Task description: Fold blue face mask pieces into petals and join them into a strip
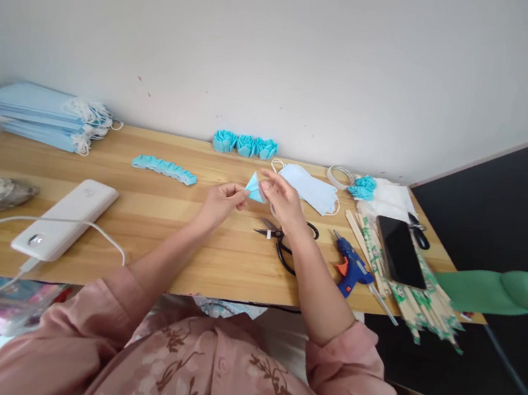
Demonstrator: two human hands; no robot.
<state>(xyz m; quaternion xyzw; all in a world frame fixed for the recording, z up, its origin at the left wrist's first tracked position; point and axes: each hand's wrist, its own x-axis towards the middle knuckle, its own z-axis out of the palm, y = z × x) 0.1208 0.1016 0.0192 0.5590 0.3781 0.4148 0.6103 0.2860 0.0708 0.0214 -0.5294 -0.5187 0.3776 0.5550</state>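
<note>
A small light-blue piece folded into a triangle [253, 186] is held above the middle of the table. My left hand [223, 204] pinches its lower left corner between thumb and finger. At its right edge, my right hand [287, 204] grips it with curled fingers, the index finger reaching over the top. Below my right wrist lie black-handled scissors [281, 244], partly hidden by the forearm. Behind that hand is a flat blue face mask [310, 188] with white ear loops. A pleated blue strip [163, 168] rests left of my left hand.
Three blue folded flowers [245, 145] stand by the wall. Stacked masks [46, 116] and a white power bank [65, 219] with a cable are left. On the right are a tape roll [341, 177], glue gun [352, 266], phone [400, 252] and wrapped chopsticks [431, 311].
</note>
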